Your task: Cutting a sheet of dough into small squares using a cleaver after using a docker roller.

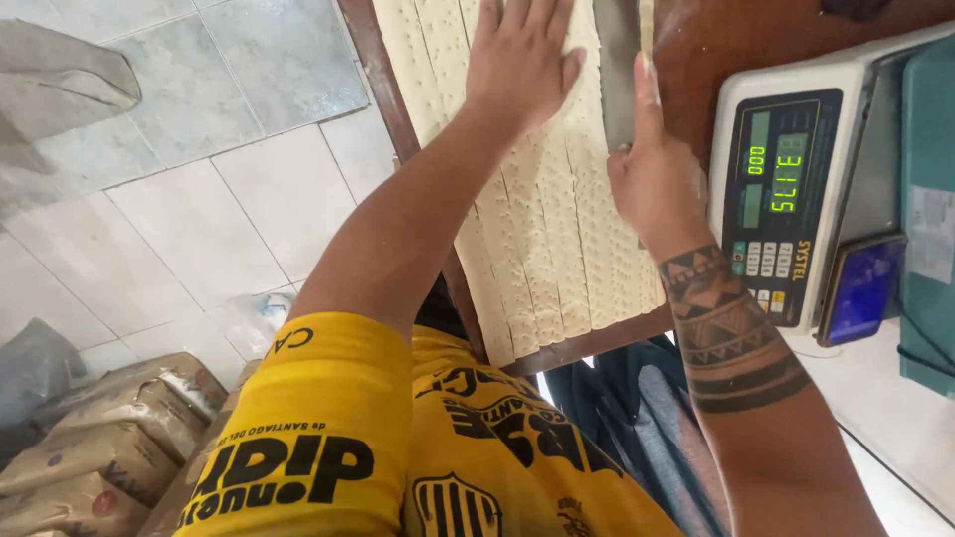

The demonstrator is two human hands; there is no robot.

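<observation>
Head view, looking down along both arms. My left hand lies flat, palm down and fingers spread wide, on a sheet of pale dough; it grips nothing. The dough is docked with rows of small pricks and scored into long parallel strips that run away from me. It sits on a dark brown wooden counter, and its near edge reaches almost to the counter's near edge.

My right hand is closed around the handle end of a flat metal blade, thumb pointing up along it. The blade stands on the right side of the dough, lined up with the strips. I cannot tell how deep it sits in the dough. A banded tattoo rings the right forearm just behind the wrist.

Right of the dough, touching or just beside the right hand, a white electronic scale with a lit green display and a keypad. A teal box stands at the far right edge of view.

Left of the counter: grey tiled floor, with brown paper sacks stacked at lower left. Yellow shirt fills the bottom of the frame.
</observation>
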